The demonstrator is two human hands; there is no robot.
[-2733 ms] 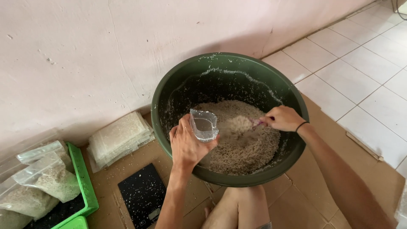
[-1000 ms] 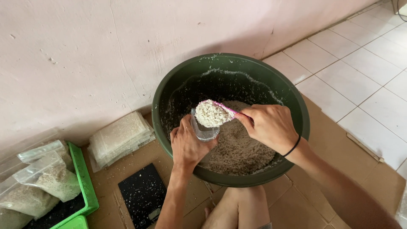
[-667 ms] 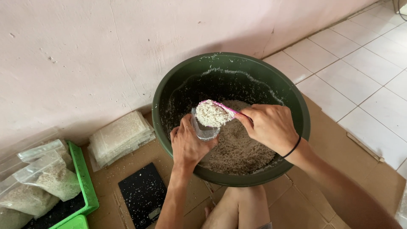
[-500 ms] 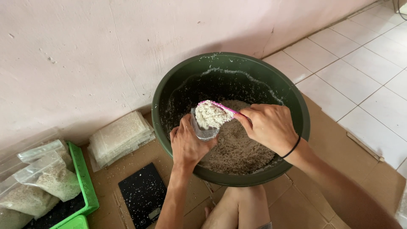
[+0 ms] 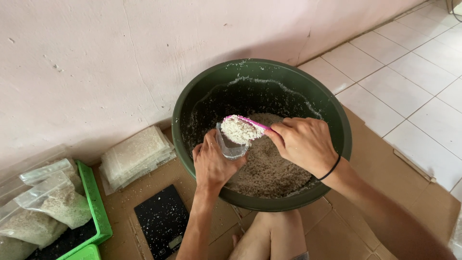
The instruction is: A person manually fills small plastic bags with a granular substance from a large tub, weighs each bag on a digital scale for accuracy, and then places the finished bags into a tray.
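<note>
Filled clear bags [image 5: 45,207] fill green tray [image 5: 98,212].

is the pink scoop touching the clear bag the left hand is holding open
Cannot tell. In the head view the heaped pink scoop, held by the right hand, overlaps the mouth of the clear bag in the left hand; the heap hides any contact.

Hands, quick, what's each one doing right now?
Left hand: closed on a clear plastic bag.
Right hand: closed on a pink scoop heaped with grain.
</note>
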